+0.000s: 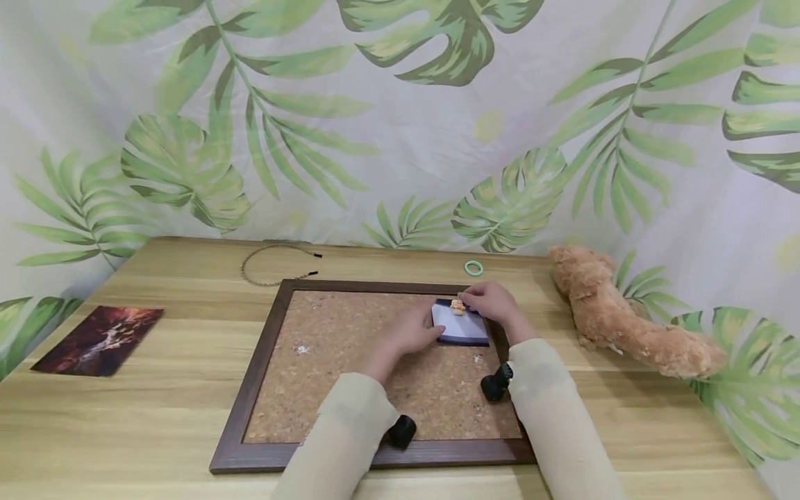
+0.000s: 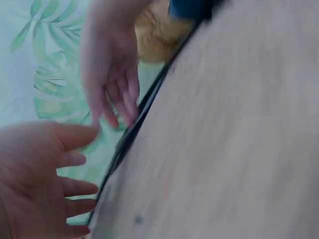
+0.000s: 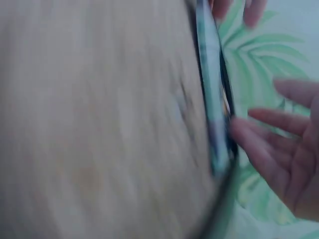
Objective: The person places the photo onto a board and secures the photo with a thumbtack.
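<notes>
A dark-framed cork board (image 1: 350,375) lies on the wooden table. On its upper right part is a small picture card (image 1: 458,329), pale in the middle with dark blue edges. A small yellow and orange piece (image 1: 458,307), its kind unclear, sits at the card's top. My left hand (image 1: 414,328) is at the card's left edge, thumb by its lower left; the left wrist view shows the fingers (image 2: 79,188) extended. My right hand (image 1: 495,303) is at the card's top right, fingertips beside the yellow piece. In the right wrist view its fingers (image 3: 279,119) reach loosely toward the card's edge.
A dark reddish picture (image 1: 100,342) lies at the table's left. Behind the board are a thin chain (image 1: 262,283) with black ends and a green ring (image 1: 473,268). A brown plush piece (image 1: 625,316) lies at the right. A leaf-patterned cloth (image 1: 412,139) hangs behind.
</notes>
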Demonstrator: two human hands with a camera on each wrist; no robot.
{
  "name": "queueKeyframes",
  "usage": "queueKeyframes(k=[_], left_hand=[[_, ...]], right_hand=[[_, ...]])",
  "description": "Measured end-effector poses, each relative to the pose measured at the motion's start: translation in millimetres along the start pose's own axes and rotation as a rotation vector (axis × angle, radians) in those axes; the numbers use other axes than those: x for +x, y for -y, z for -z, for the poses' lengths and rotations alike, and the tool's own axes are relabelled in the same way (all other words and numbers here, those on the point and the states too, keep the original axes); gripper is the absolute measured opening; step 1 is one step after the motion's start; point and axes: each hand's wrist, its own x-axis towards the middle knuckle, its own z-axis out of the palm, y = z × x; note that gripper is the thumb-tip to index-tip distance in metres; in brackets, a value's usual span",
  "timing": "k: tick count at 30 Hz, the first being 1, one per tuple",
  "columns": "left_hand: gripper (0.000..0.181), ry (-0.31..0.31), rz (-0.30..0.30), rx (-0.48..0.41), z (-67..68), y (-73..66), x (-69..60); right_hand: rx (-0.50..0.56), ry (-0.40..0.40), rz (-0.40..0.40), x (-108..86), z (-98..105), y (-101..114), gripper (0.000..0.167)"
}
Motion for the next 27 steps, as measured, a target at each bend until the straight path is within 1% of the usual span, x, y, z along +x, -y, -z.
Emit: queueKeyframes(k=[1,2,3,4,5,6,8,11,12,15,18,20,23,24,25,26,27], left_hand=[[0.06,0.007,-0.009,-0.049,5.7,3.2,-2.2],[0.061,0.015,-0.002,-0.105,12.3,6.4,-5.3],[0.061,0.023,0.018,-0.17,19.9,9.8,-9.0],[0.061,0.022,0.03,-0.215,28.5,14.0,-12.7],[0.062,0.021,0.046,-0.249,38.1,18.6,-17.2],[0.062,0.015,0.06,-0.265,48.7,23.8,-22.3],[0.063,-0.009,0.092,-0.285,71.8,35.7,-34.5],[0.064,-0.064,0.093,-0.224,107.7,61.1,-55.4],[0.065,-0.082,0.102,-0.207,119.1,70.5,-63.3],[0.07,-0.14,0.138,-0.183,150.4,101.3,-88.5],[0.07,-0.193,0.187,-0.156,176.2,130.1,-115.4],[0.07,-0.236,0.207,-0.126,189.4,148.9,-133.7],[0.071,-0.297,0.247,-0.072,204.3,180.5,-158.8],[0.071,-0.32,0.263,-0.058,208.8,191.4,-166.6],[0.071,-0.342,0.293,-0.027,212.3,203.7,-173.5],[0.071,-0.363,0.326,-0.028,215.4,215.9,-179.7],[0.071,-0.38,0.337,-0.049,218.7,227.0,-184.9]], right_hand=[[0.064,0.044,0.003,-0.7,3,0,0.037],[0.129,0.085,0.001,-1.7,6,0,0.04],[0.188,0.116,-0.001,-3.2,9,0,0.044],[0.235,0.138,0.005,-4.5,12,-2,0.047],[0.273,0.148,0.012,-6.8,15,-2,0.049],[0.289,0.15,0.022,-9.4,19,-3,0.051],[0.285,0.132,0.052,-15.8,28,-3,0.053],[0.273,0.079,0.093,-27.3,43,-4,0.053],[0.267,0.06,0.104,-31.3,48,-5,0.053],[0.277,0.017,0.113,-43.6,62,-11,0.052],[0.287,-0.017,0.112,-54.5,71,-20,0.053],[0.297,-0.037,0.108,-60.1,74,-27,0.053],[0.32,-0.06,0.087,-66.2,73,-38,0.053],[0.334,-0.061,0.077,-67.6,72,-43,0.052],[0.342,-0.061,0.07,-68.5,71,-48,0.052],[0.348,-0.061,0.065,-69.3,70,-52,0.051],[0.356,-0.06,0.062,-69.3,68,-57,0.05]])
